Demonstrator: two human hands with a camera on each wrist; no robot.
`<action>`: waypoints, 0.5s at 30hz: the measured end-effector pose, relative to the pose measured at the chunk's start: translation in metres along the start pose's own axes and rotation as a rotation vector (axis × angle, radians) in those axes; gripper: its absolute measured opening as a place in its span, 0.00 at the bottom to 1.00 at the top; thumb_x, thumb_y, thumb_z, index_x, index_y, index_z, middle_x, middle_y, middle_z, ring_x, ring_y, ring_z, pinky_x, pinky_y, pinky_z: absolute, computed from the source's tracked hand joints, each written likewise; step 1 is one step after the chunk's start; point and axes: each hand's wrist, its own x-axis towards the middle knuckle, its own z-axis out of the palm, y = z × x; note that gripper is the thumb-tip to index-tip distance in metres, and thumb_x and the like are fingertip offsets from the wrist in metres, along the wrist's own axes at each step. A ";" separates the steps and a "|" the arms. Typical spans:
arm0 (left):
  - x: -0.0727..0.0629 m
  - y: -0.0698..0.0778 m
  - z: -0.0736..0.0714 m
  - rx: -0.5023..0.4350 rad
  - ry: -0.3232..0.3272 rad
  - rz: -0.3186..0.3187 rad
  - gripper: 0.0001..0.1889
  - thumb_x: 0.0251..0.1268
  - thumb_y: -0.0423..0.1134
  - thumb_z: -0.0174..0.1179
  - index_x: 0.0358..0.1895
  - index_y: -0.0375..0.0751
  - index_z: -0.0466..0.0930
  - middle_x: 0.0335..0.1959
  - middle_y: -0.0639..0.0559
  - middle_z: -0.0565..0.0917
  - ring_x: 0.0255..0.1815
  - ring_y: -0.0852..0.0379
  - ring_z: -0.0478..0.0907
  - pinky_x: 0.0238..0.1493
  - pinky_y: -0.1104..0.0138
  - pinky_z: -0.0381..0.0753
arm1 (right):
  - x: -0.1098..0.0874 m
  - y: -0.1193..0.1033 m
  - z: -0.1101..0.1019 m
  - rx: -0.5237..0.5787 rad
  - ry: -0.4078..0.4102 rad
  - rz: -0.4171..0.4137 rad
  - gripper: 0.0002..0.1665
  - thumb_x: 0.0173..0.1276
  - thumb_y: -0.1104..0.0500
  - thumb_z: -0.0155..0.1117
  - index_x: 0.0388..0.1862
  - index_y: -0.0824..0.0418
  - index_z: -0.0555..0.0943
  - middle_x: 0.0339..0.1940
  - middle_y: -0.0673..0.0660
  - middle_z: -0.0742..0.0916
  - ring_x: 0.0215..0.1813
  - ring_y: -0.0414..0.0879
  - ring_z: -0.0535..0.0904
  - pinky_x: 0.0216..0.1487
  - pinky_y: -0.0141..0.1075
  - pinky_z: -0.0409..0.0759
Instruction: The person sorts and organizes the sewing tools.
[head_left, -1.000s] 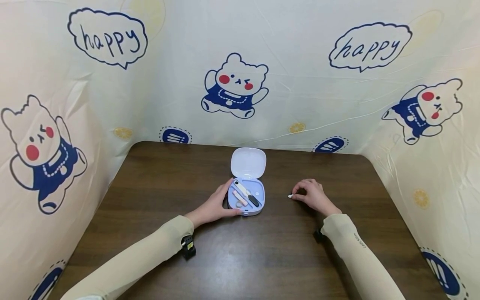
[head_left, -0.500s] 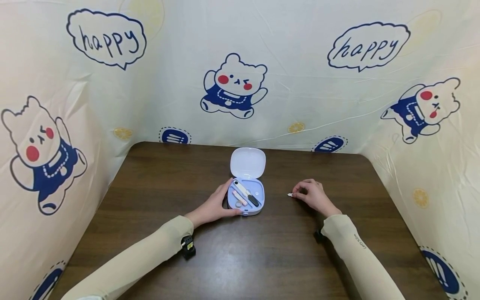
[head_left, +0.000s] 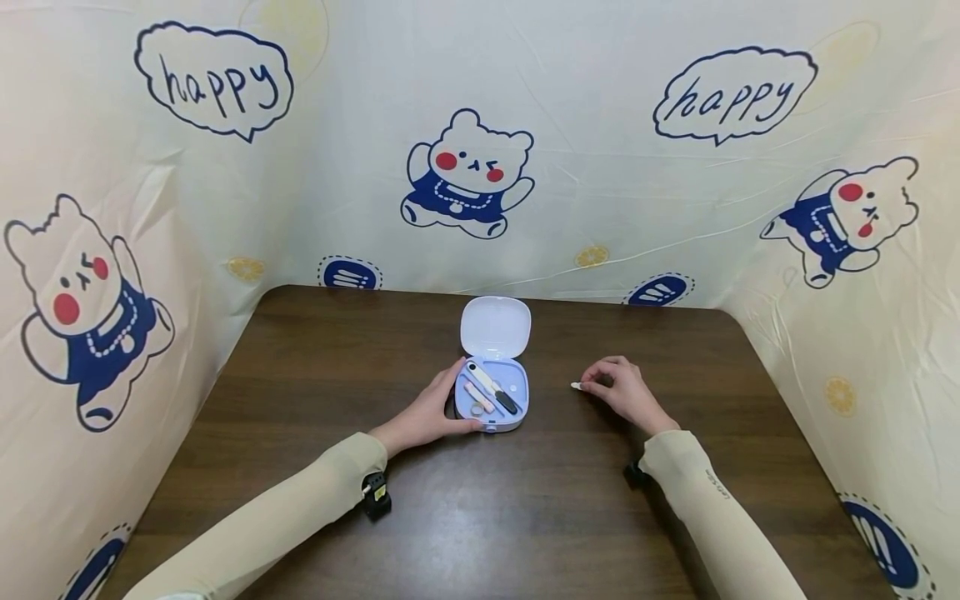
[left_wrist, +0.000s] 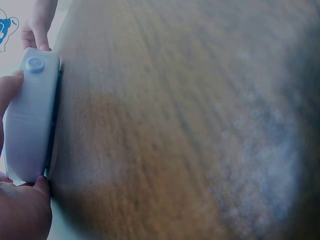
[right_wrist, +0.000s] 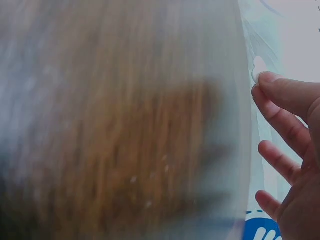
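My left hand [head_left: 423, 414] grips the near and left sides of a small light-blue case [head_left: 522, 408], thumb at the front and fingers at the left. Its whitish lid [head_left: 496, 327] stands raised at the back. Inside lie a slim white tool with a black end [head_left: 492, 387], a short pale pink stick [head_left: 480, 397] and a small ring [head_left: 477, 409]. To the right of the case, my right hand [head_left: 624, 393] pinches a tiny white piece [right_wrist: 258, 68] between thumb and forefinger; its exact kind is too small to tell. The other fingers are spread apart in the right wrist view.
The case stands on a dark brown wooden table [head_left: 480, 517]. A pale curtain [head_left: 585, 167] printed with bears and words hangs around its back and sides. A black strapped device [head_left: 377, 495] sits on the left wrist.
My right hand has shifted slightly left and away from me with the white piece. The left hand and the case have stayed in place.
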 end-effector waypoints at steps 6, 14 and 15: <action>0.000 0.000 0.000 0.002 -0.001 -0.001 0.63 0.59 0.60 0.75 0.87 0.48 0.39 0.84 0.39 0.50 0.83 0.42 0.52 0.79 0.46 0.57 | 0.001 -0.009 0.002 0.018 -0.002 -0.012 0.04 0.67 0.62 0.76 0.35 0.54 0.87 0.41 0.54 0.86 0.59 0.57 0.73 0.60 0.55 0.69; -0.001 0.000 0.000 0.003 0.001 0.004 0.63 0.59 0.59 0.76 0.87 0.47 0.39 0.84 0.38 0.50 0.83 0.42 0.52 0.79 0.46 0.56 | 0.005 -0.028 0.003 0.030 -0.029 -0.031 0.04 0.68 0.60 0.76 0.35 0.52 0.87 0.42 0.54 0.86 0.63 0.59 0.71 0.66 0.61 0.65; -0.001 0.001 0.000 0.004 0.000 0.004 0.63 0.59 0.59 0.76 0.87 0.47 0.39 0.84 0.38 0.50 0.83 0.42 0.52 0.79 0.46 0.56 | 0.005 -0.031 0.003 0.026 -0.029 -0.037 0.04 0.68 0.60 0.75 0.35 0.52 0.88 0.42 0.54 0.86 0.63 0.59 0.71 0.66 0.62 0.65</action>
